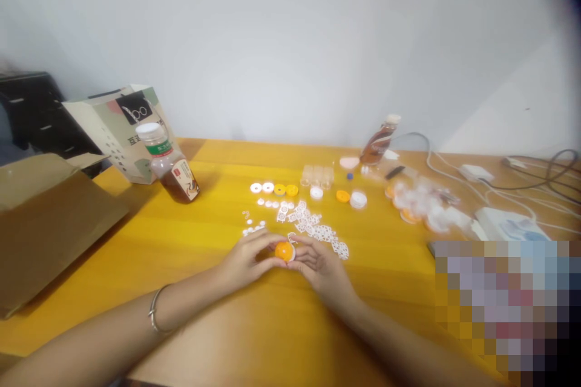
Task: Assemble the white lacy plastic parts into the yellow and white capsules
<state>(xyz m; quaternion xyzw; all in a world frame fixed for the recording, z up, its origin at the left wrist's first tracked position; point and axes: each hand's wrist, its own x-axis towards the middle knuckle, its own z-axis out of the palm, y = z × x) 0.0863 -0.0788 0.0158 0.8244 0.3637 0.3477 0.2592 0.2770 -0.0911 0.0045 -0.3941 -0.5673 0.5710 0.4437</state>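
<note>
Between my two hands is a small round orange disc with a white rim [284, 251], held just above the table. My left hand [251, 257] pinches it from the left, and my right hand [320, 263] grips its right edge. Beyond them lies a spread of white perforated plastic pieces [320, 231]. Several small white caps [275, 204] form a row behind my left hand, with more small white pieces [254, 228] closer in. Farther back sit white rings [262, 188], yellow discs [285, 190], an orange disc [342, 196] and a white disc stack [358, 199].
A tea bottle [170, 169] and paper bag [122, 133] stand left, behind an open cardboard box [54, 230]. Clear cylinders [316, 176] and another bottle [379, 142] are at the back. Blurred bagged parts [426, 202], cables [454, 178] and a white box [511, 224] occupy the right.
</note>
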